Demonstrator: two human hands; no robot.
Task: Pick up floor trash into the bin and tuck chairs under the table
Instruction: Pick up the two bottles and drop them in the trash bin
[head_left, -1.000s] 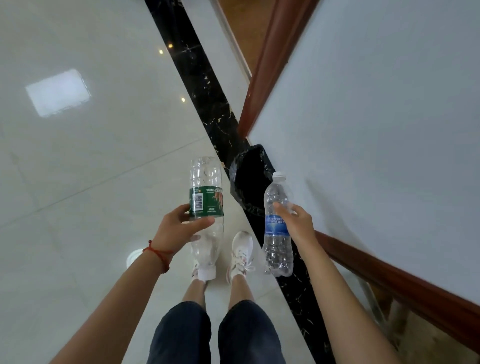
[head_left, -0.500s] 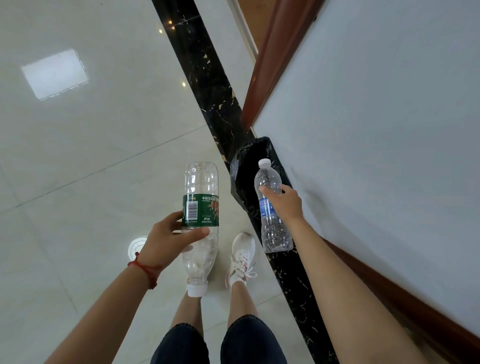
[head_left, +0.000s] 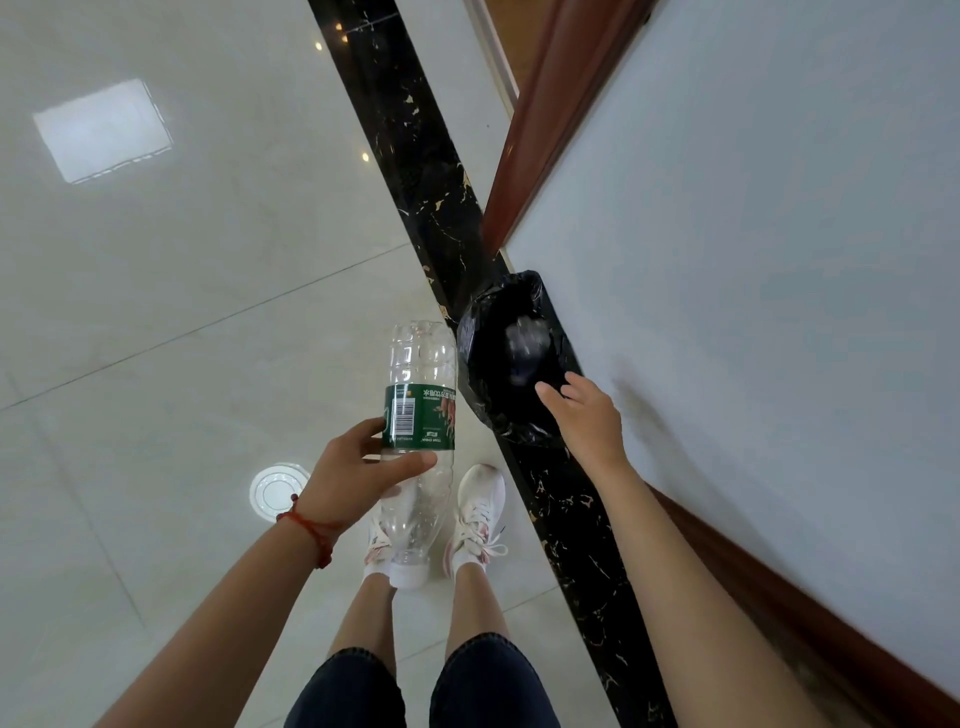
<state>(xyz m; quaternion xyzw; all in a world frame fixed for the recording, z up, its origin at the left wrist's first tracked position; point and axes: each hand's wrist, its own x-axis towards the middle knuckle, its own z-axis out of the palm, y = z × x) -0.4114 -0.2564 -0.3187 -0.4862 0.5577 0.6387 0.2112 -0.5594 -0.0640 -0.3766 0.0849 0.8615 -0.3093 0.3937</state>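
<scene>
The left hand (head_left: 353, 467) is closed around a clear plastic bottle (head_left: 420, 441), with the thumb across the front just below the green label (head_left: 421, 415) and the fingers wrapped behind it. The bottle is held upside down: its white cap (head_left: 408, 574) points toward the floor and its ridged base points up and away from the person. A red cord bracelet (head_left: 311, 527) sits on the left wrist. The right hand (head_left: 584, 421) is open and holds nothing; its fingers are spread and it hovers over the near rim of the bin (head_left: 511, 358). The bin is lined with a black bag (head_left: 478, 332) and stands on the black marble strip (head_left: 415, 156) of the floor, just beside the white wall (head_left: 753, 260) with its dark wooden baseboard (head_left: 545, 119). A blurred, pale, rounded shape (head_left: 524, 338) is visible inside the bin opening; what it is cannot be told. The held bottle is just to the left of the bin, apart from it. A round clear plastic lid (head_left: 275, 488) lies flat on the pale floor tiles (head_left: 182, 260), to the left of the left wrist. The person's white sneakers (head_left: 480, 506) stand on the tiles below the bottle, near the edge of the marble strip.
</scene>
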